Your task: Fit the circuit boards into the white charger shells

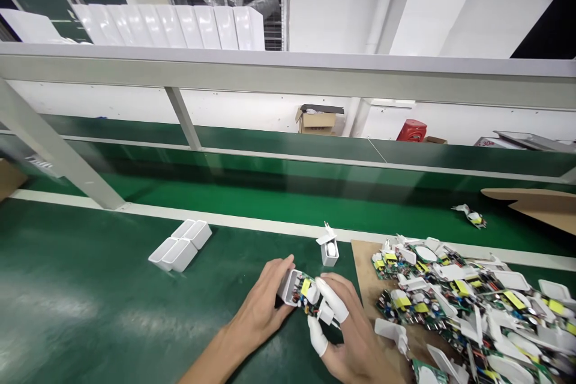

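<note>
My left hand (265,297) grips a white charger housing (288,285) low in the middle of the view. My right hand (346,330), with white finger cots on some fingers, pinches a small circuit board (306,295) with a yellow part, set partly into that housing. Just beyond my hands an assembled white charger (329,250) stands upright on the green mat. To the right lies a heap of circuit boards and white plug caps (468,300) on a brown board (362,279).
Several empty white housings (180,245) lie grouped to the left. A green conveyor belt (288,204) runs behind, with one loose board (471,215) on it. A grey frame rail (288,75) crosses overhead, carrying white trays (171,25). Cardboard (537,204) lies at right.
</note>
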Demonstrator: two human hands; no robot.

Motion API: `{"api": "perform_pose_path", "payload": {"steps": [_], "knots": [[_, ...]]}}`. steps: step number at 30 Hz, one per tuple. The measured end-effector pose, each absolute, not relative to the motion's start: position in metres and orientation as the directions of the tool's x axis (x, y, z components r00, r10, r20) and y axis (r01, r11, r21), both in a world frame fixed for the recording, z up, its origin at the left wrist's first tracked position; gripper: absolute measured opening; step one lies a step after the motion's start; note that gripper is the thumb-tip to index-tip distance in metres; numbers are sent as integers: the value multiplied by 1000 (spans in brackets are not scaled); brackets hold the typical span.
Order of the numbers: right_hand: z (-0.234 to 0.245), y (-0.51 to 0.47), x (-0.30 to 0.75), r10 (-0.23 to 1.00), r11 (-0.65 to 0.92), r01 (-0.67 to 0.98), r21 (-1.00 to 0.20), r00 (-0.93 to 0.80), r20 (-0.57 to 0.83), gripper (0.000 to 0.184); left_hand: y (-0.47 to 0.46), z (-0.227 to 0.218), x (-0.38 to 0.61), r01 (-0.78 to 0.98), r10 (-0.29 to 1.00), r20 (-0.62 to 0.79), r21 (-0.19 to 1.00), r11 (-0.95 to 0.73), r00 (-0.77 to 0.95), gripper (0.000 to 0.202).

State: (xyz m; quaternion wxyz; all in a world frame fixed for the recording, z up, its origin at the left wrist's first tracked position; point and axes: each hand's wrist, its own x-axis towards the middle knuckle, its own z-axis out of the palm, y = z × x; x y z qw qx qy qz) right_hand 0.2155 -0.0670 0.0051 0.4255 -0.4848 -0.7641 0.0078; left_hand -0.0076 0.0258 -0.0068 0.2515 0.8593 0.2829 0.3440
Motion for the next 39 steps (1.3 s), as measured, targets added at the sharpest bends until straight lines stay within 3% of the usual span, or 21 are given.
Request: {"api": "perform_pose_path", "payload": {"steps": [11, 39], "knots": [[10, -66, 213, 731, 538, 761, -362, -207, 650, 66, 24, 0, -4, 318, 611, 494, 553, -770, 619, 80], [9, -64, 211, 769, 497, 757, -423, -159, 619, 67, 23, -11, -5, 340, 641, 418, 594, -729, 644, 80]]}}
